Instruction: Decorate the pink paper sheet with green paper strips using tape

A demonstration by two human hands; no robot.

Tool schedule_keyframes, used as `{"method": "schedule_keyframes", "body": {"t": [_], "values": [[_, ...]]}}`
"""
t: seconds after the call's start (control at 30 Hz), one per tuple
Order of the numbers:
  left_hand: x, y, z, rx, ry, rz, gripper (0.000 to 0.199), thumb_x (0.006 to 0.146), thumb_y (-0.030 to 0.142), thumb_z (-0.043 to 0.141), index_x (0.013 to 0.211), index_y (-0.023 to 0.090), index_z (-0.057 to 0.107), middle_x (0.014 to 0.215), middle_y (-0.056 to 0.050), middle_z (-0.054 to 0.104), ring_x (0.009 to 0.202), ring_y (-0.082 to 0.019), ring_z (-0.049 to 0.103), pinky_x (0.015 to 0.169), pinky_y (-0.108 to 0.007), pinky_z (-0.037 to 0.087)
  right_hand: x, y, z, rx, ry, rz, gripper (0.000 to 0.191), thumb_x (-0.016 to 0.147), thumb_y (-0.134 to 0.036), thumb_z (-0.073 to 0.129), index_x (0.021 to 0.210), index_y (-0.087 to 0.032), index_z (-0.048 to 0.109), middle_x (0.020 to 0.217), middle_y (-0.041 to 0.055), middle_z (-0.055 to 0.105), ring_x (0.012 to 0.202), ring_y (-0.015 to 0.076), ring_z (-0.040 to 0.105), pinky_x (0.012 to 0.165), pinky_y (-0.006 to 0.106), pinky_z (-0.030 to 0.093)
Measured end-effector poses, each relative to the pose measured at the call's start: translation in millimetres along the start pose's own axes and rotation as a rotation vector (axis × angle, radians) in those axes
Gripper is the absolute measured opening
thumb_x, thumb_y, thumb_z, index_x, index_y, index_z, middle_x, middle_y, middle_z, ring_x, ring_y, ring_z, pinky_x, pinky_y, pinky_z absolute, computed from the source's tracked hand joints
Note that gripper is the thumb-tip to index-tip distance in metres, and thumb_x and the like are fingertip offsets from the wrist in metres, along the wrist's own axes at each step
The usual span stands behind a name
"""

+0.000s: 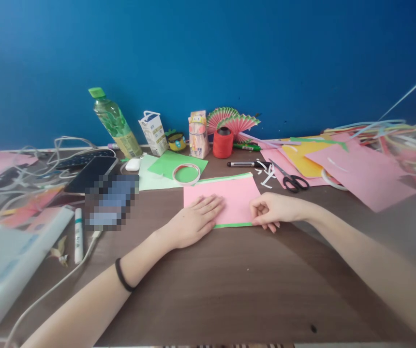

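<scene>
Blue paint is borne by the wall (208, 53), which is met along its foot by a brown wood-grained table (222, 285). At both sides and along the back, the tabletop is crowded with papers, cables and small goods. Near its middle, a pink sheet (235, 193) is laid flat between the two hands, and green is shown beneath it along its near and far edges. Its left part is covered by the left hand (198, 217), set palm down with the fingers stretched out. Its near right corner is met by the right hand (268, 209), whose fingers are curled; whether the edge is pinched there cannot be told. Beyond are placed black-handled scissors (295, 183) to the right, a red spool (223, 145), a white tape roll (186, 183) just beside the sheet's far left corner, and a marker (242, 164).
</scene>
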State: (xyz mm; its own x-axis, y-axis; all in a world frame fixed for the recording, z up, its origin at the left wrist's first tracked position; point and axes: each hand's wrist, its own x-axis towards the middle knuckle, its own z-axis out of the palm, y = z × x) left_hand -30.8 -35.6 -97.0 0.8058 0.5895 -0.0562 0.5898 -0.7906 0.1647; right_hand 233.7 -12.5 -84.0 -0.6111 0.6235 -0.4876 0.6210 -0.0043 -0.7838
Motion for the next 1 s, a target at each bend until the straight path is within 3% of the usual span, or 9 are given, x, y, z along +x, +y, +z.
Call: {"method": "schedule_keyframes", "body": {"t": [0.47,0.67,1.0], "values": [[0.9,1.0,1.0,0.023,-0.007,-0.02,0.052,0.093,0.032,0.018,0.143,0.019,0.012,0.149,-0.002,0.014,0.137,-0.016,0.007,0.112,-0.036,0.007,-0.8,-4.6,0.7,-0.016,-0.008,-0.002,0.022,0.069,-0.033,0.063,0.067,-0.015,0.051,0.052,-0.0033,0.056,0.038,0.0062,0.052,0.037,0.016,0.036],[0.3,-1.4,-0.4,-0.001,-0.007,0.03,0.048,0.093,0.032,0.022,0.141,0.029,0.02,0.149,0.004,0.013,0.138,-0.02,0.005,0.111,-0.041,0.007,0.3,-3.6,0.6,-0.035,0.014,-0.003,0.02,0.07,-0.031,0.061,0.07,-0.015,0.05,0.053,-0.0032,0.056,0.037,0.0064,0.051,0.037,0.017,0.037],[-2.1,-8.0,-6.4,-0.197,0.001,0.059,0.043,0.092,0.032,0.033,0.134,0.037,0.033,0.145,0.008,0.026,0.137,-0.018,0.011,0.111,-0.043,0.008,-1.0,-6.0,3.1,-0.019,0.08,0.007,0.022,0.07,-0.024,0.058,0.079,-0.019,0.039,0.053,-0.0064,0.056,0.036,0.0067,0.051,0.033,0.015,0.034]]}}
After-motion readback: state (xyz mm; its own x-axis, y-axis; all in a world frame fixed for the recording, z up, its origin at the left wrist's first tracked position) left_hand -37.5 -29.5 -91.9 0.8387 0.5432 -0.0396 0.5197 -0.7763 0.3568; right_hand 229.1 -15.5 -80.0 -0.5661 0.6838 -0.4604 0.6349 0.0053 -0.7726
